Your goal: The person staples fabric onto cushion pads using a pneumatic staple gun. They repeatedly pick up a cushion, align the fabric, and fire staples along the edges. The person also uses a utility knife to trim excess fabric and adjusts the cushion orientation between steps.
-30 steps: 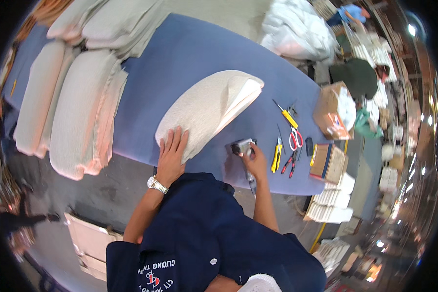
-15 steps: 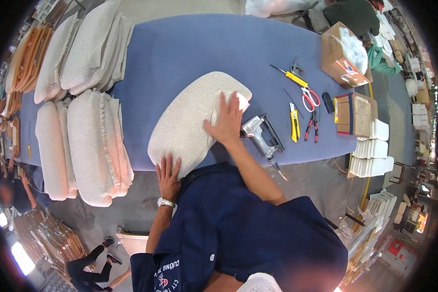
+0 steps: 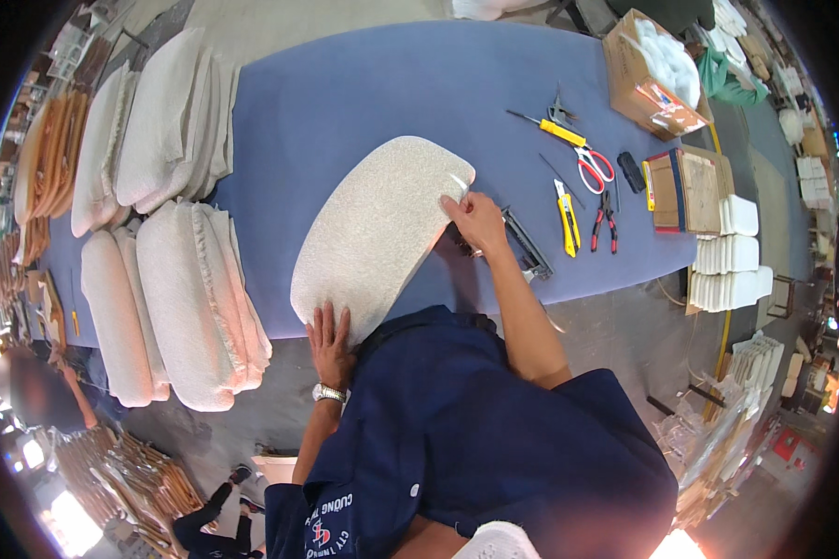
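A curved, beige fabric-covered cushion panel (image 3: 373, 224) lies on the blue-topped table (image 3: 345, 84) in front of me. My left hand (image 3: 329, 337) rests flat on its near left end, fingers stretched out. At the panel's right edge, my right hand (image 3: 478, 224) is closed, thumb and fingers pinching the fabric edge. Just beyond that hand is a staple gun (image 3: 529, 244), partly covered by my hand and forearm.
On the right lie a yellow utility knife (image 3: 567, 219), red-handled scissors (image 3: 594, 168), pliers (image 3: 605, 226) and a yellow-handled screwdriver (image 3: 561, 130). Boxes stand there too, one holding white stuffing (image 3: 667, 65). Stacked beige panels (image 3: 182, 298) fill the left side. Another person (image 3: 42, 387) is at far left.
My right hand has gone from lying spread on the panel to pinching its right edge. The white bit beneath its fingers no longer shows. My left hand stays at the near end.
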A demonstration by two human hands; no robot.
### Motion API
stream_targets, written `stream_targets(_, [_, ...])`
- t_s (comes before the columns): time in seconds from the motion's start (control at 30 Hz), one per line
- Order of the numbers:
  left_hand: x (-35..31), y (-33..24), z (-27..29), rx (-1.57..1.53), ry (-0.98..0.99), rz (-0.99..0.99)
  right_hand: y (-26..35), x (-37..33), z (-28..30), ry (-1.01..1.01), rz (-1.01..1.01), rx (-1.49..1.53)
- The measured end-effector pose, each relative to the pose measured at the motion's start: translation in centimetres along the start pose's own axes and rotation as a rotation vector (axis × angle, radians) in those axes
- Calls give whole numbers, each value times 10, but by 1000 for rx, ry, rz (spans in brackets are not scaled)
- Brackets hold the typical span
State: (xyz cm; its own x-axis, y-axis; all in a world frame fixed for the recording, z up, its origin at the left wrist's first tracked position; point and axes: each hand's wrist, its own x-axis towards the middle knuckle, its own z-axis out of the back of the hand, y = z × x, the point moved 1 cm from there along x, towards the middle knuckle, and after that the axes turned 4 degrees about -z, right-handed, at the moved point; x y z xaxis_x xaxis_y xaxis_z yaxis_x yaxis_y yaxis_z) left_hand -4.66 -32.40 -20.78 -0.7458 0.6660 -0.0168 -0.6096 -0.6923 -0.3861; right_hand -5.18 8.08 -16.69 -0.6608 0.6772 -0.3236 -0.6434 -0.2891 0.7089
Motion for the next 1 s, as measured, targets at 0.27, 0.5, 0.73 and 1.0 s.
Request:
stream_targets(0.27, [1, 10, 15, -6, -53, -19, -55, -53, 3, 198, -143, 216])
stream_targets(0.5, [-14, 60, 44, 169, 87, -40, -113, -82, 6, -8, -68, 87])
stream_targets(0.73, [2, 60, 70, 5, 158, -209, -66, -69, 3, 56, -129, 331])
stream_targets(1.0, [209, 67, 69, -76, 215, -150, 0, -77, -45, 104, -271, 109])
